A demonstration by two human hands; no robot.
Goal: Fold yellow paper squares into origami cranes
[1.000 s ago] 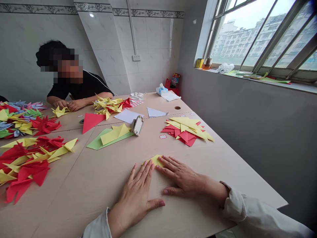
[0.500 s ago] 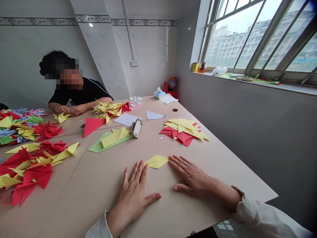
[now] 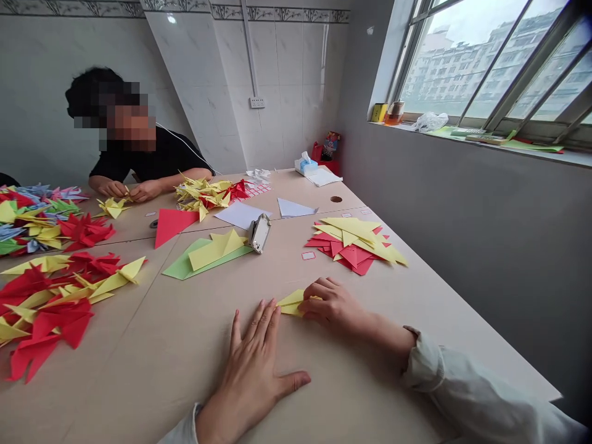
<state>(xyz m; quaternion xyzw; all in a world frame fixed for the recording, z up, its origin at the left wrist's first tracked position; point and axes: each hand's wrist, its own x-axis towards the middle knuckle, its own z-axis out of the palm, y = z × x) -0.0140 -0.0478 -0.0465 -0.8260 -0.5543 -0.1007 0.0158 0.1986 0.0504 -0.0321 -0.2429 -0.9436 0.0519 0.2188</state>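
A folded yellow paper (image 3: 290,301), narrow and diamond-like, lies flat on the table (image 3: 176,370) in front of me. My left hand (image 3: 259,357) is spread on the tabletop, its fingertips touching the paper's left point. Over the paper's right part, my right hand (image 3: 335,306) is curled with thumb and fingers closed on it, hiding that end. Just beyond my right hand is a pile of yellow and red folded papers (image 3: 358,240).
At left lie heaps of red and yellow folded paper cranes (image 3: 50,296). A small stand (image 3: 259,233) rests by green and yellow sheets (image 3: 208,256). Across the table sits a person in black (image 3: 148,154), fingers on a yellow folded piece. A tissue box (image 3: 305,163) stands at the far edge.
My right hand has gone from lying flat with fingers stretched at the paper's right point to curling over and gripping the paper. My left hand stays spread. The camera view has shifted slightly.
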